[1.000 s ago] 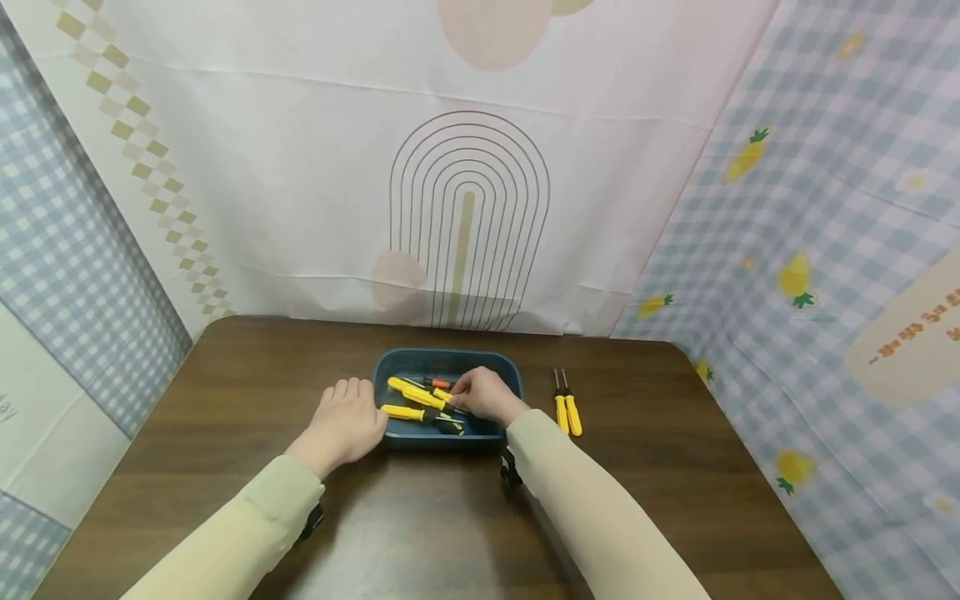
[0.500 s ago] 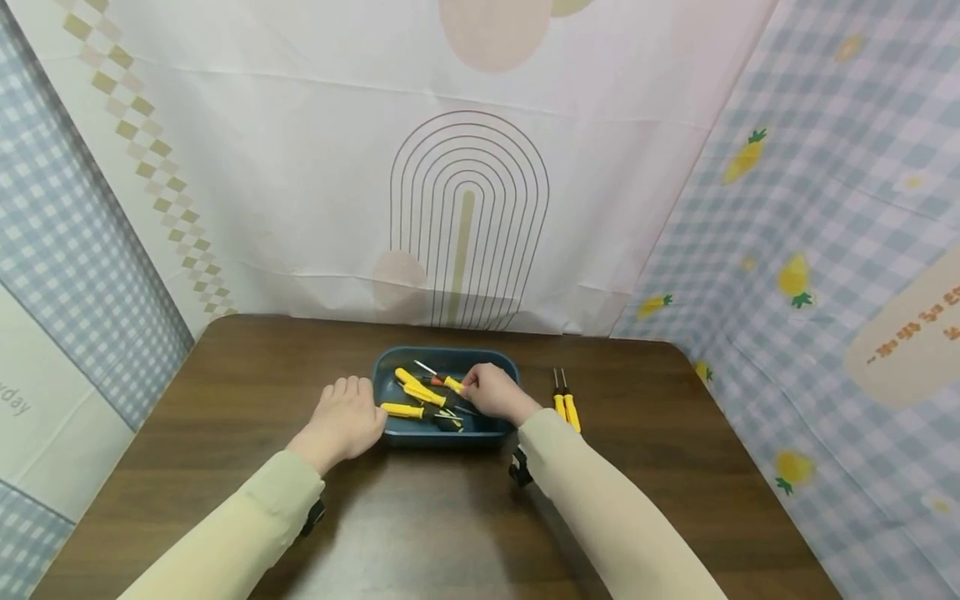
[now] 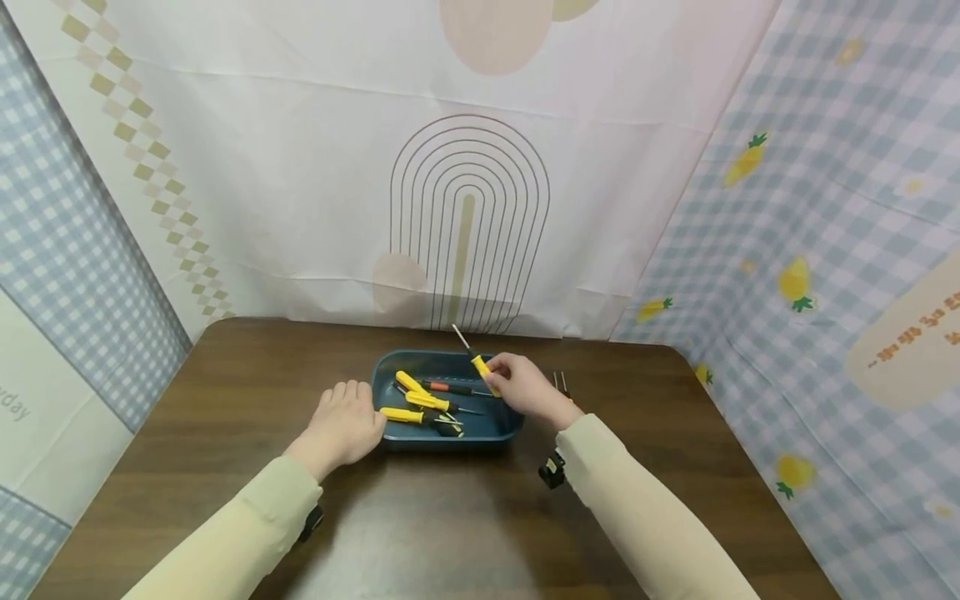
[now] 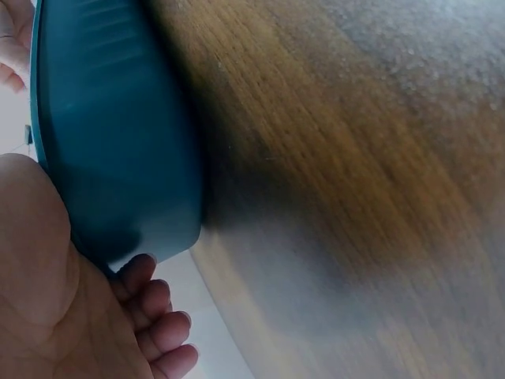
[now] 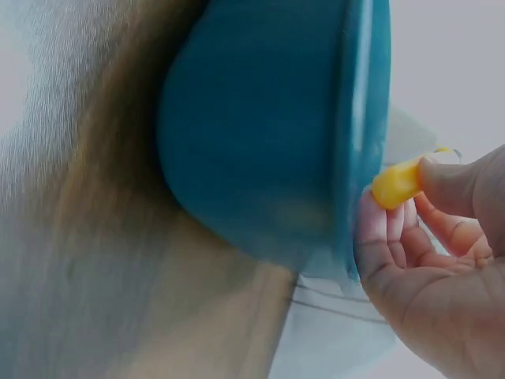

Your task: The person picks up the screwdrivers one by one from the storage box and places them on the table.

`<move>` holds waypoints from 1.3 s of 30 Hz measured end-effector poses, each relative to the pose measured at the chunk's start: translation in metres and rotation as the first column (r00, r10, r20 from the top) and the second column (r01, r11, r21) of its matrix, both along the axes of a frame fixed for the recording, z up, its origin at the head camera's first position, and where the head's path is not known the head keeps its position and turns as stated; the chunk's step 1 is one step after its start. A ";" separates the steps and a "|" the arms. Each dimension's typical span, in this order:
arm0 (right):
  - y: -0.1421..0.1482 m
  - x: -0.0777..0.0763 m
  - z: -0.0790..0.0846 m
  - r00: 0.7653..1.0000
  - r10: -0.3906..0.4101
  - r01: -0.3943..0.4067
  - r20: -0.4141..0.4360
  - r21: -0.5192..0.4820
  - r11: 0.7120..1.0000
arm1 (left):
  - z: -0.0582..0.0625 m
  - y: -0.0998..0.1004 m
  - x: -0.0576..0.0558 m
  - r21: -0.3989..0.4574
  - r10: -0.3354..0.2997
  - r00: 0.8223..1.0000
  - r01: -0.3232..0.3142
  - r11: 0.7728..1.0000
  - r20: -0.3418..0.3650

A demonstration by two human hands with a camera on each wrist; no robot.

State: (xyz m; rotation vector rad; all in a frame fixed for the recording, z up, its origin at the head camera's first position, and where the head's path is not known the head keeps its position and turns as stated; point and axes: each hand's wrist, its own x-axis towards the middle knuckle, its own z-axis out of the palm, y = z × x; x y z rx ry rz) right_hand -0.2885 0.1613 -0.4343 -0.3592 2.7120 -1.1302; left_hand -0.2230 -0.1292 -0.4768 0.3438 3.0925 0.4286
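Above the right part of a dark blue plastic bin [image 3: 450, 444], my right hand [image 3: 531, 387] pinches a yellow-handled screwdriver [image 3: 481, 365]. Its shaft points up, away and to the left. In the right wrist view, the butt of the yellow handle [image 5: 396, 185] shows between thumb and fingers, close to the bin's rim. My left hand [image 3: 345, 423] grips the left end of the bin, thumb at the rim. The left wrist view shows its curled fingers [image 4: 164, 332] at the bin's outer wall. Inside lie several more yellow-handled screwdrivers [image 3: 429, 402] and one with a red and black handle [image 3: 448, 387].
Right of the bin, two more screwdrivers [image 3: 562, 383] lie on the brown wooden table [image 3: 652, 467], mostly hidden behind my right hand. A white printed cloth [image 3: 300, 183] hangs along the table's back edge, with checked cloth [image 3: 810, 183] to the right.
My right hand has lifted the yellow screwdriver out from among the others and moved right with it. The red and black handle now shows more fully. My left hand stays at the bin.
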 end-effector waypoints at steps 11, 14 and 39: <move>0.041 -0.001 0.012 0.999 -0.029 0.029 0.013 -0.019 0.999 | 0.006 0.002 0.001 0.001 -0.011 1.000 0.011 1.000 0.018; 0.050 -0.001 0.012 0.999 -0.038 0.038 0.004 -0.014 0.999 | 0.007 0.002 0.002 -0.002 -0.015 1.000 0.015 1.000 0.023; 0.131 -0.006 -0.010 0.980 -0.163 0.175 0.114 -0.102 0.979 | 0.005 0.001 0.002 -0.018 -0.003 1.000 0.003 1.000 0.030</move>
